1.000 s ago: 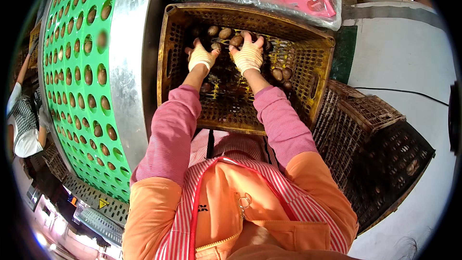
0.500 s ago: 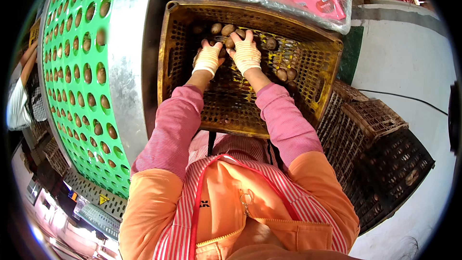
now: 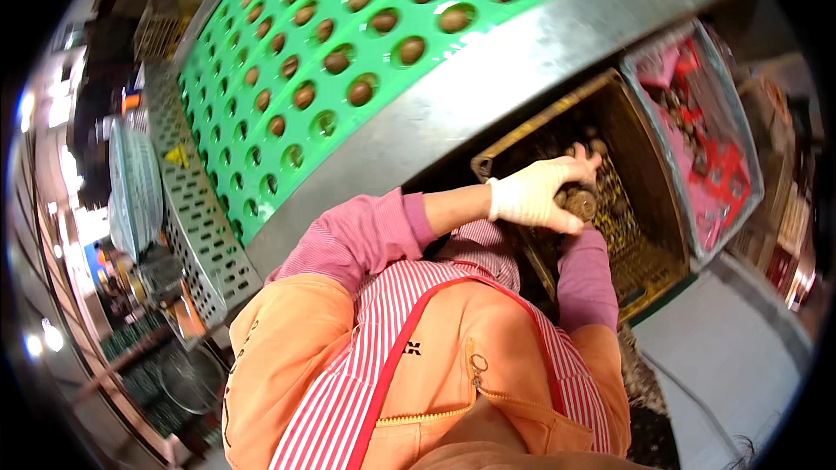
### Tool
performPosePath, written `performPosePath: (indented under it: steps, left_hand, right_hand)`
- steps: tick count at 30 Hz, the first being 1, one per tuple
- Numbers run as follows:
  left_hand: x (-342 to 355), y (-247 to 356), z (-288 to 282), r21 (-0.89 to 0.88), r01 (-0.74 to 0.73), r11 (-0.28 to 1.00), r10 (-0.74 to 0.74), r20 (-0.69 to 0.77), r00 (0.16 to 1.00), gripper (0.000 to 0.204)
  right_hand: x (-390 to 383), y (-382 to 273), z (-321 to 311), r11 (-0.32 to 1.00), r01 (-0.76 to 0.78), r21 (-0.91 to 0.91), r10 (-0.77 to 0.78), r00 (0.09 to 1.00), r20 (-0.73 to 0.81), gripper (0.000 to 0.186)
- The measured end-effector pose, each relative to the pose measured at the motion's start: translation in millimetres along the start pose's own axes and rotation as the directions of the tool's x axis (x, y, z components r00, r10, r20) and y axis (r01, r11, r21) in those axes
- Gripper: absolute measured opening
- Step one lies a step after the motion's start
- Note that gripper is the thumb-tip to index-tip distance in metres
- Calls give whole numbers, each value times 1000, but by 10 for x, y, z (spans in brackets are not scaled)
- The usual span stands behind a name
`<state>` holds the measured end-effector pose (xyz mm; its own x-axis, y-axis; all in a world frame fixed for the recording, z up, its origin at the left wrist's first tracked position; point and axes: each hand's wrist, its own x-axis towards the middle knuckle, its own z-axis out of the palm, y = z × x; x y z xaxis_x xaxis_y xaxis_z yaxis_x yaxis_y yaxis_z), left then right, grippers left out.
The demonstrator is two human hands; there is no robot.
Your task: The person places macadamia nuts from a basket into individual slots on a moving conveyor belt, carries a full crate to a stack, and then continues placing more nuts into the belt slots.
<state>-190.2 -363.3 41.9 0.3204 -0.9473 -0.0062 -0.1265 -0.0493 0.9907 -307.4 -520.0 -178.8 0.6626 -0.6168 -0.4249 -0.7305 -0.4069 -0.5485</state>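
Gloved left hand (image 3: 540,196) curls round brown egg-shaped pieces (image 3: 582,204) — well inside edges of yellow-brown crate (image 3: 643,174), beside green pocketed machine (image 3: 374,52). Right hand hidden past pink sleeve (image 3: 588,283) — cannot tell whether it grips.

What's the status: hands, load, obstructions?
Left hand cupped around brown ovals, over brown crate. Right hand hidden, sleeve visible. Left hand partly blocks crate view.

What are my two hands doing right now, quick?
Left hand: curled around round brown items, seemingly holding them.
Right hand: hidden beyond its sleeve, so its state can't be told.
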Motion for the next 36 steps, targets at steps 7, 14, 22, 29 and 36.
performPosePath:
  steps: [7,14,22,29,36]
  left_hand:
    - [-1460,190,-1175,-383,166,909,-347,-470,812,67]
    - [-3620,-144,-2193,-448,-250,858,-402,-890,214,51]
    - [-4366,-806,-2875,-345,428,835,-362,-931,-45,54]
    - [-4156,-687,-3745,56,922,384,-324,-926,192,53]
    - [-3929,-1250,-4308,-92,984,155,-272,-961,-47,54]
  right_hand:
    - [180,-283,132,962,-134,-238,131,991,-29,64]
    - [-173,-326,-222,611,-286,738,193,958,212,58]
    - [-612,-1493,-1202,-211,-308,928,-420,885,199,28]
    - [-717,-2984,-974,304,-20,952,-443,882,160,62]
    - [-1157,-4293,17,599,766,233,-770,473,429,65]
